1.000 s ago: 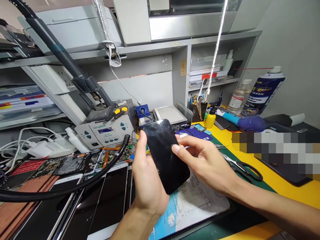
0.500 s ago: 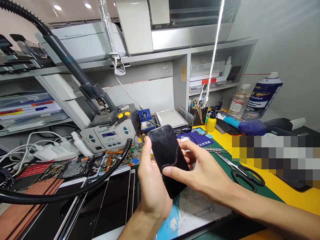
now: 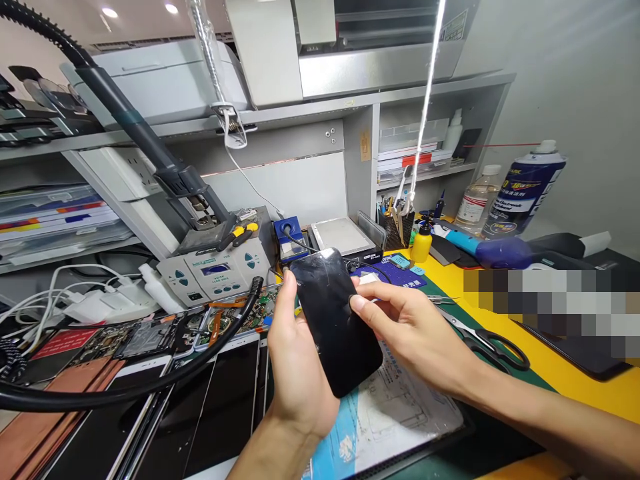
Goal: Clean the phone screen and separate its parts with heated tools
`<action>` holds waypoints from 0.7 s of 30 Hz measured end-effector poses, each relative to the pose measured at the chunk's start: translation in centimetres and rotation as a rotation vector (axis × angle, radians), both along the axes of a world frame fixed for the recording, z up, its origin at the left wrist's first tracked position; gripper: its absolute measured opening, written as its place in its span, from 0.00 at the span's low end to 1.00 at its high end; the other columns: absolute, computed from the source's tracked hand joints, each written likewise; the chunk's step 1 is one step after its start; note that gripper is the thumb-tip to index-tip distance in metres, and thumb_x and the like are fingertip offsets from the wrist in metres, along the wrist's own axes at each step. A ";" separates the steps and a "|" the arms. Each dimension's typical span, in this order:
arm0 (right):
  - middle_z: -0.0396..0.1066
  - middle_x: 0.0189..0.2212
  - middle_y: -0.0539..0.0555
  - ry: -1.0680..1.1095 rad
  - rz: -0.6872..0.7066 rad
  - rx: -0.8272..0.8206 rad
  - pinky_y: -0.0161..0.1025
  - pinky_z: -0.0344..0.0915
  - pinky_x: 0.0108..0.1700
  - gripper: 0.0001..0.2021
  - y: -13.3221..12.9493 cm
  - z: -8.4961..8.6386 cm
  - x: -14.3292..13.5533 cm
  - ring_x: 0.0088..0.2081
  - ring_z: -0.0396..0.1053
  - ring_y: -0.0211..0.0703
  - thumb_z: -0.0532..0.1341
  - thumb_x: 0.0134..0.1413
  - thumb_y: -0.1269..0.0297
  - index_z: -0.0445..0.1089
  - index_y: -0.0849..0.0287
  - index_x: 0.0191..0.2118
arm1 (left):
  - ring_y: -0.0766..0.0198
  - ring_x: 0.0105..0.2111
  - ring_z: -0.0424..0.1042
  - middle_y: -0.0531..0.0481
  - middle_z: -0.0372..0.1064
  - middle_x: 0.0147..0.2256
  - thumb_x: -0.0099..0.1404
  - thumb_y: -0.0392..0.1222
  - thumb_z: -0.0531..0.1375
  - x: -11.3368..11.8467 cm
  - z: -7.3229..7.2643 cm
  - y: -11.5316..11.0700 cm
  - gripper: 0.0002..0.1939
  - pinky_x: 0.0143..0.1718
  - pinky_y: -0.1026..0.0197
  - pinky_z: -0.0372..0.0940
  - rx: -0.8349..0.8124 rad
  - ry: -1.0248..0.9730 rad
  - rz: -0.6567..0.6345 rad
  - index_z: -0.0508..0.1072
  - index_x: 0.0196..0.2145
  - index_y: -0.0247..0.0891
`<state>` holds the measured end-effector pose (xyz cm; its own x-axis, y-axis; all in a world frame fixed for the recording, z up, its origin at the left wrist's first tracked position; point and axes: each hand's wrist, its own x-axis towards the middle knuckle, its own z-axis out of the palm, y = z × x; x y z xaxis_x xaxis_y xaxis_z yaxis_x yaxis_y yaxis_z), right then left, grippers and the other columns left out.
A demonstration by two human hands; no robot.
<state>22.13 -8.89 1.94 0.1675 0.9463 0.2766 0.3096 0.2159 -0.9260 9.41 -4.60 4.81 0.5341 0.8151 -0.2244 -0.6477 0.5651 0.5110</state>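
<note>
A black smartphone (image 3: pixel 336 333) is held tilted over the bench, its glossy, smudged front facing me. My left hand (image 3: pixel 299 367) is closed around its left side, the thumb lying along the edge and the other fingers hidden behind it. On the right edge, my right hand (image 3: pixel 413 327) pinches the phone, thumb tip at the front and fingers partly hidden behind. Beneath both hands lies a printed sheet (image 3: pixel 385 427) in white and light blue. Scissors (image 3: pixel 487 343) with black handles rest on the green mat to the right.
Several phone screens (image 3: pixel 227 393) lie at left under a thick black hose (image 3: pixel 165 393). Behind stand a rework station (image 3: pixel 215 270) and a small yellow bottle (image 3: pixel 421 244). A spray can (image 3: pixel 527 193) is at back right. Circuit boards (image 3: pixel 263 310) lie behind my left hand.
My right thumb has slid from the lower middle of the screen up to the phone's right edge. The phone has shifted slightly left, and more of its front shows.
</note>
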 end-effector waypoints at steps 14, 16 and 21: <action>0.72 0.30 0.45 0.019 -0.067 -0.010 0.33 0.66 0.30 0.13 -0.2 -0.3 -1.8 0.30 0.69 0.38 0.72 0.51 0.59 0.70 0.53 0.40 | 0.50 0.54 0.74 0.45 0.76 0.51 0.69 0.55 0.56 0.5 -1.0 -0.7 0.25 0.57 0.51 0.68 0.167 0.079 0.114 0.73 0.57 0.39; 0.71 0.28 0.44 0.013 -0.094 -0.009 0.33 0.64 0.28 0.12 -0.2 -0.2 -1.7 0.28 0.67 0.37 0.71 0.52 0.57 0.70 0.54 0.38 | 0.50 0.54 0.74 0.45 0.76 0.52 0.69 0.55 0.57 0.5 -1.0 -0.8 0.26 0.58 0.52 0.67 0.171 0.076 0.120 0.72 0.58 0.39; 0.69 0.30 0.45 0.073 -0.026 -0.007 0.33 0.61 0.31 0.08 -0.3 0.0 -1.5 0.30 0.64 0.37 0.64 0.62 0.57 0.72 0.55 0.39 | 0.49 0.55 0.73 0.44 0.76 0.52 0.70 0.55 0.55 0.4 -0.7 -0.7 0.26 0.58 0.51 0.67 0.134 0.038 0.076 0.72 0.58 0.37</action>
